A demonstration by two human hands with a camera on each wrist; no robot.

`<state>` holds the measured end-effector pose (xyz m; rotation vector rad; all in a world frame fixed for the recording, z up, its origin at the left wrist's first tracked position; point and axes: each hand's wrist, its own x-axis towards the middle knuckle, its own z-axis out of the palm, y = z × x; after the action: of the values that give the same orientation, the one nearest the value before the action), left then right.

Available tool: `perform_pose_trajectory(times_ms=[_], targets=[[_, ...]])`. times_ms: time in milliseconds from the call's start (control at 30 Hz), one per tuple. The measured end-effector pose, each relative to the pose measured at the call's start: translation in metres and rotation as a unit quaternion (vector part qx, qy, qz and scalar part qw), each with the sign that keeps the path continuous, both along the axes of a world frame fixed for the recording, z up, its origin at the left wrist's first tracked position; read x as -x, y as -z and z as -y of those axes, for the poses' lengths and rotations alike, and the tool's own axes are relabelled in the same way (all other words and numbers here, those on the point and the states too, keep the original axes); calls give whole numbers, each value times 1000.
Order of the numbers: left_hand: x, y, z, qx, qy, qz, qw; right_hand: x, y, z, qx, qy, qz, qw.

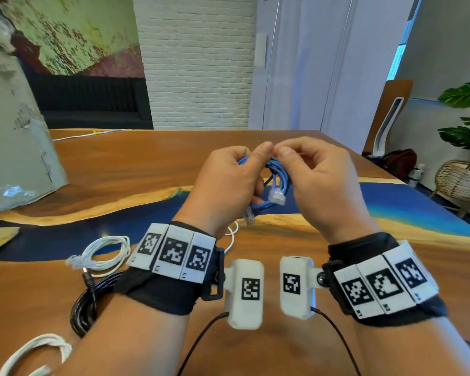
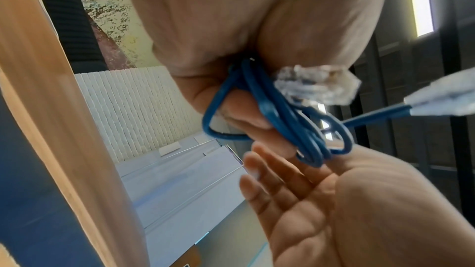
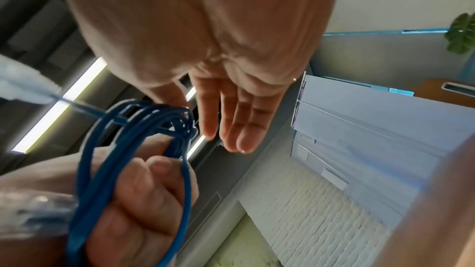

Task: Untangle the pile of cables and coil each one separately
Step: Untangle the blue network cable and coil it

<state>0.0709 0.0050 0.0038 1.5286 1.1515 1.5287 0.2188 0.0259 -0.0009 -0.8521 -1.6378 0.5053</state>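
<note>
A blue network cable [image 1: 276, 169] is wound into a small coil and held up above the wooden table [image 1: 147, 164]. My left hand [image 1: 236, 175] grips one side of the coil, fingers curled through the loops [image 3: 102, 159]. My right hand [image 1: 320, 180] meets it at the top, where thumb and forefinger pinch beside the left thumb; what lies between them is hidden. In the right wrist view its other fingers [image 3: 239, 121] stretch out straight. One clear plug [image 1: 277, 196] hangs inside the coil, and a second plug [image 1: 248, 217] dangles below it.
A coiled white cable [image 1: 106, 253] and a coiled black cable with a barrel plug [image 1: 84, 308] lie on the table under my left forearm. Another white coil [image 1: 36, 348] sits at the near left corner. A grey bag [image 1: 17, 131] stands far left.
</note>
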Motion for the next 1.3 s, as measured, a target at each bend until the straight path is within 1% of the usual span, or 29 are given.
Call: perform_pose_trajectory(times_ms=[67,133,200,233,300,333,400,600,667,733,800,900,1000,1033,1067,1100,1133,1167,1200,1300], targets=[[2,0,-2,-4,-20,-6,1000,-2,-4,2,-27,26,-44,998],[5,-1,-3,-6,-41,-6,999,-6,-11,8,-26,-13,-54,998],[8,-1,-4,-9,-54,-10,998,-10,-19,15,-1,-75,-15,997],[9,-1,-4,-11,-57,-11,998,-13,-22,20,2,-96,25,995],[10,0,-5,-15,-59,-12,998,-16,-26,28,-7,-118,112,987],[10,1,-6,-17,-59,-14,998,-17,-27,31,-8,-126,140,982],[11,2,-6,-19,-61,-22,998,-18,-30,35,-5,-127,154,980],[11,1,-4,-4,-42,-40,998,-20,-32,30,-56,-23,60,996],[10,2,-3,8,-32,-43,998,-24,-30,25,-79,32,74,994],[10,1,-1,19,-12,-24,999,-28,-27,21,-93,72,92,989],[8,-1,0,29,17,11,999,-32,-26,17,-103,89,100,986],[6,-3,2,43,54,58,996,-31,-18,10,-118,101,134,979],[0,-3,4,43,73,64,994,-18,-6,2,-106,98,136,980],[-3,-3,5,42,77,64,994,-13,-3,2,-98,91,126,983],[-5,-2,5,41,80,65,994,-7,-1,2,-74,62,98,991],[-7,-1,5,37,81,64,994,-2,0,3,-35,3,52,998],[-7,-1,4,32,80,61,994,2,1,4,3,-65,7,998],[-6,0,3,25,76,57,995,4,1,6,35,-119,-31,992],[-5,0,3,19,71,52,996,4,2,6,57,-153,-57,985],[0,-2,2,5,49,46,998,0,2,4,102,-220,-82,967]])
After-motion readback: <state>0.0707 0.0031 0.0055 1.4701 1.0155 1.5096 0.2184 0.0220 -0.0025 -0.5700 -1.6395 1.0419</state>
